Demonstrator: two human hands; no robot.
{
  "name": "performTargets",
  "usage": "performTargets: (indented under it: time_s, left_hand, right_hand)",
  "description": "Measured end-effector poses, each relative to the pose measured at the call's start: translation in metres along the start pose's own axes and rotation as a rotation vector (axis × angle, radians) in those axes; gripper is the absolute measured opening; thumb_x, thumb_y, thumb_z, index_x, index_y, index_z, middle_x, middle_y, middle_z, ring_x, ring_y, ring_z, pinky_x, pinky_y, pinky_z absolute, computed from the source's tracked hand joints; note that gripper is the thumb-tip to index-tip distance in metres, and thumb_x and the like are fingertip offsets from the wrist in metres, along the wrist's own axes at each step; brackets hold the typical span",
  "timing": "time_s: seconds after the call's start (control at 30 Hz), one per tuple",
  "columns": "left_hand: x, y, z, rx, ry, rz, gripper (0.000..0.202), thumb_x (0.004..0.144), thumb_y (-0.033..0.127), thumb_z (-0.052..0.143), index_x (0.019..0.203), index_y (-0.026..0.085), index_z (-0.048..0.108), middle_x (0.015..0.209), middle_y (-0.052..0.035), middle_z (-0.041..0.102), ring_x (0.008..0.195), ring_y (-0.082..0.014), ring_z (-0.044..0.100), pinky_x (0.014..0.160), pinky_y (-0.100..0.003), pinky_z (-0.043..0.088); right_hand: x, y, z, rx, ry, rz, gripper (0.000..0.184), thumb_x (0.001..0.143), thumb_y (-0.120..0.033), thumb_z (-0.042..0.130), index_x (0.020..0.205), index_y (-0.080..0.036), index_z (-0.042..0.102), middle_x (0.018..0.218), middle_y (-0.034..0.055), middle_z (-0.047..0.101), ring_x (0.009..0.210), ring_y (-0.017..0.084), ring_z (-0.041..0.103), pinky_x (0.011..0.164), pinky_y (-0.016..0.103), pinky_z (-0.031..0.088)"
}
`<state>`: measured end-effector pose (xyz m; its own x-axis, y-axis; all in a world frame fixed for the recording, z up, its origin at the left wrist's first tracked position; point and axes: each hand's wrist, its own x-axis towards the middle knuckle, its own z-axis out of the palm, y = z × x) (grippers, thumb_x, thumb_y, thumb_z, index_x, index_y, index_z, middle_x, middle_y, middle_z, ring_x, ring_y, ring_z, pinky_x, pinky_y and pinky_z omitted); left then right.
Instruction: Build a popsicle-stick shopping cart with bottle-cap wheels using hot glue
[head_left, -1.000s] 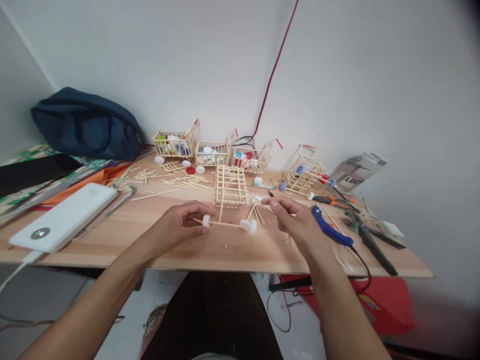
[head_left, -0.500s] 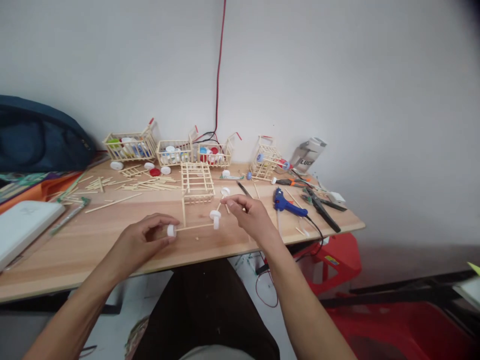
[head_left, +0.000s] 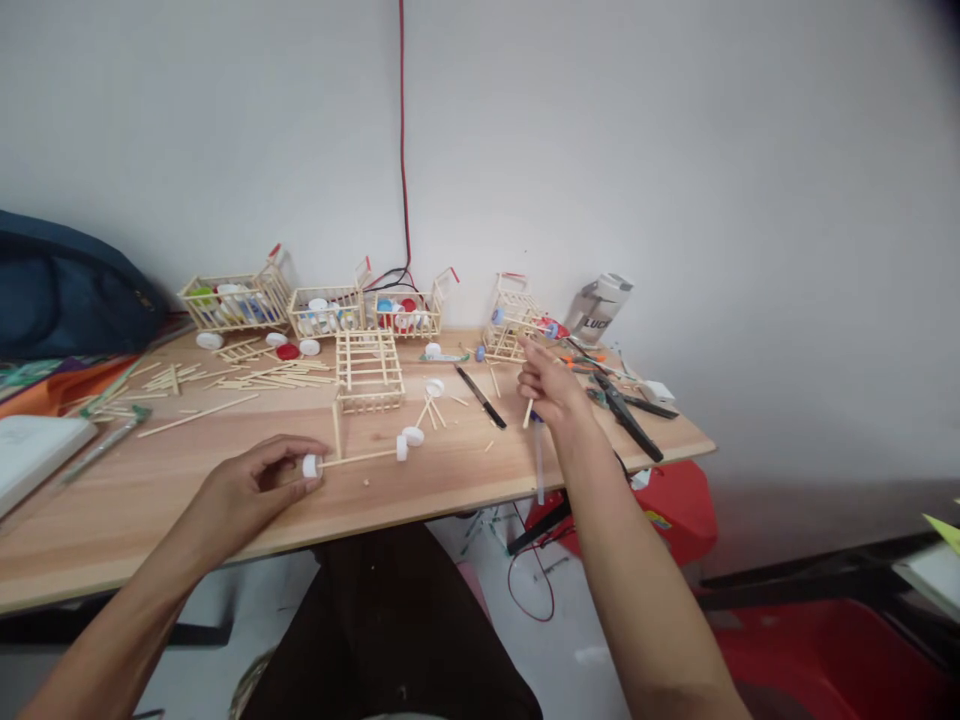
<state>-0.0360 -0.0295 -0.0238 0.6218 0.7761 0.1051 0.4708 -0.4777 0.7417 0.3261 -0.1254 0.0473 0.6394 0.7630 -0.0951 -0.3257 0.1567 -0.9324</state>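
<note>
Away from the thin wooden rod point(head_left: 361, 460), my right hand point(head_left: 551, 383) has moved over the blue glue gun point(head_left: 536, 416), grip unclear; my left hand point(head_left: 262, 485) pinches the rod's round white cap point(head_left: 311, 466) before the slatted wooden frame point(head_left: 369, 377).

soft, even light | wall point(head_left: 637, 150) greyer rightward | top-right corner dark | edges stretched

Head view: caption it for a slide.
Left hand holding a white wheel on a stick, right hand to the right of the pen, carts behind.
</note>
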Motion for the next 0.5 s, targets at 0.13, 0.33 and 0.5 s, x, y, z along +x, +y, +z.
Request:
performTargets:
  time_s: [0.13, 0.33, 0.5]
  left_hand:
    - [-0.001, 0.001, -0.001, 0.0, -0.006, -0.008, 0.042, 0.077, 0.054, 0.064, 0.106, 0.023, 0.066, 0.112, -0.0052, 0.068, 0.101, -0.0232, 0.061, 0.084, -0.028, 0.045]
    - [-0.002, 0.006, -0.002, -0.008, 0.007, 0.013, 0.041, 0.078, 0.052, 0.063, 0.105, 0.023, 0.066, 0.112, -0.0051, 0.067, 0.102, -0.0228, 0.06, 0.087, -0.028, 0.043]
    - [-0.002, 0.012, -0.001, 0.051, 0.019, 0.022, 0.043, 0.077, 0.053, 0.062, 0.106, 0.022, 0.066, 0.106, -0.0051, 0.068, 0.092, -0.0215, 0.061, 0.083, -0.028, 0.045]
  right_hand:
    - [0.034, 0.003, 0.005, 0.032, 0.023, 0.036, 0.017, 0.081, -0.017, 0.062, 0.077, -0.022, 0.046, 0.045, -0.0155, 0.016, 0.034, 0.003, 0.013, 0.031, 0.01, 0.014]
    - [0.015, 0.015, 0.012, -0.057, -0.094, 0.078, 0.012, 0.079, -0.02, 0.063, 0.074, -0.018, 0.053, 0.046, -0.0133, 0.024, 0.036, 0.002, 0.017, 0.032, 0.011, 0.016]
    - [-0.033, 0.04, 0.016, -0.243, -0.18, 0.035, 0.022, 0.07, -0.034, 0.073, 0.081, -0.017, 0.066, 0.046, -0.0118, 0.031, 0.037, 0.002, 0.022, 0.034, 0.015, 0.017]
